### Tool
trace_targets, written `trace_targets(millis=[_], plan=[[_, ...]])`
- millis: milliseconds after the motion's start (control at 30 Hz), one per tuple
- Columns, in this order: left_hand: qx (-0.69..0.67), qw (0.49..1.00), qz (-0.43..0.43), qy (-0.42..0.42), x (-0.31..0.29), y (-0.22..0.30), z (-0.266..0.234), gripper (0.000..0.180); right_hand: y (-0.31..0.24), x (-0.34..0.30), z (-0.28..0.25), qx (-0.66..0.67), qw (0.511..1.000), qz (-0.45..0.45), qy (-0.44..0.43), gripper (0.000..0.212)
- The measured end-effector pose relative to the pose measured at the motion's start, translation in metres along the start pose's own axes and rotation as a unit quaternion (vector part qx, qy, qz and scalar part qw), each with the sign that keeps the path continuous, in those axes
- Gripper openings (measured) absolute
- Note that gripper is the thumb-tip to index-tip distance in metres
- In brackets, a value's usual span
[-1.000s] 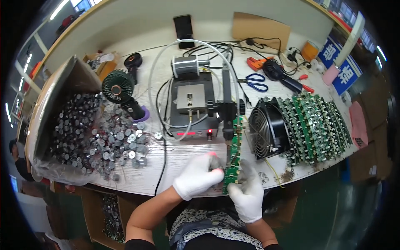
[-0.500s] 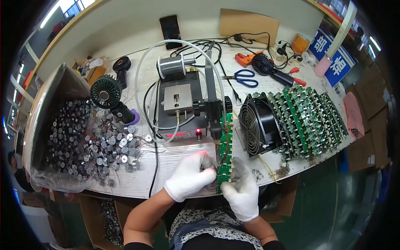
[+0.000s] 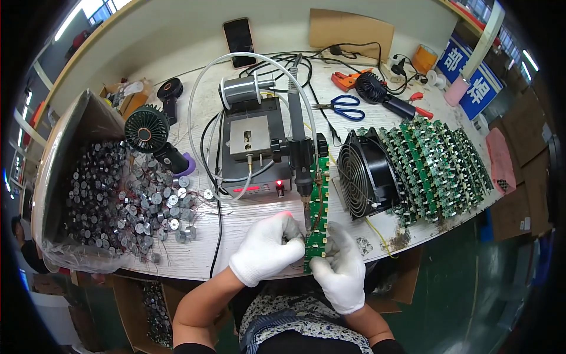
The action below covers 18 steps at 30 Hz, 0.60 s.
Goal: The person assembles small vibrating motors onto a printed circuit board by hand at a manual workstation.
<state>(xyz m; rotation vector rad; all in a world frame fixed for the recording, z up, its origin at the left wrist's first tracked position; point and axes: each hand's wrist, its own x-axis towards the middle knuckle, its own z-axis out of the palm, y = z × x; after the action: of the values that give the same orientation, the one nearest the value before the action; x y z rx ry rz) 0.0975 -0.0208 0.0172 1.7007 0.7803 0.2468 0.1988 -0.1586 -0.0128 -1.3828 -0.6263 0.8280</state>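
A long green circuit board strip (image 3: 319, 203) lies under an upright soldering iron (image 3: 302, 162) in a stand, the iron's tip pointing down at the board. My left hand (image 3: 268, 248), in a white glove, is closed in a pinch at the strip's left edge, beside the tip. What its fingertips hold is hidden. My right hand (image 3: 342, 271), gloved too, pinches the strip's right edge near its close end, thumb toward the board. Behind my left hand stands the soldering machine (image 3: 259, 183) with a red light, a metal feeder block (image 3: 250, 138) and a solder wire spool (image 3: 242, 91) on top.
Left, a plastic-lined box (image 3: 53, 177) spills small round motors (image 3: 159, 206) with thin wires. Right of the strip stand a black fan (image 3: 371, 174) and stacked circuit boards (image 3: 436, 171). Further back are scissors (image 3: 345, 108), handheld fans (image 3: 147, 133), a phone (image 3: 239, 44) and tangled cables.
The whole view has shifted slightly. Both hands keep nearly the same place and grip at the board strip.
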Motion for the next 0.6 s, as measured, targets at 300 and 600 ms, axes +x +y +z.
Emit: trace_targets(millis=[300,600], plan=[[0.0,0.999,-0.033,-0.013,0.0,0.002,-0.003,0.019,-0.002,0.001,-0.002,0.058,0.997,0.038,-0.03,0.063],[-0.039,0.999,-0.031,-0.016,0.0,-0.001,-0.002,0.021,-0.004,0.0,-0.002,0.092,0.994,0.046,-0.034,0.064]])
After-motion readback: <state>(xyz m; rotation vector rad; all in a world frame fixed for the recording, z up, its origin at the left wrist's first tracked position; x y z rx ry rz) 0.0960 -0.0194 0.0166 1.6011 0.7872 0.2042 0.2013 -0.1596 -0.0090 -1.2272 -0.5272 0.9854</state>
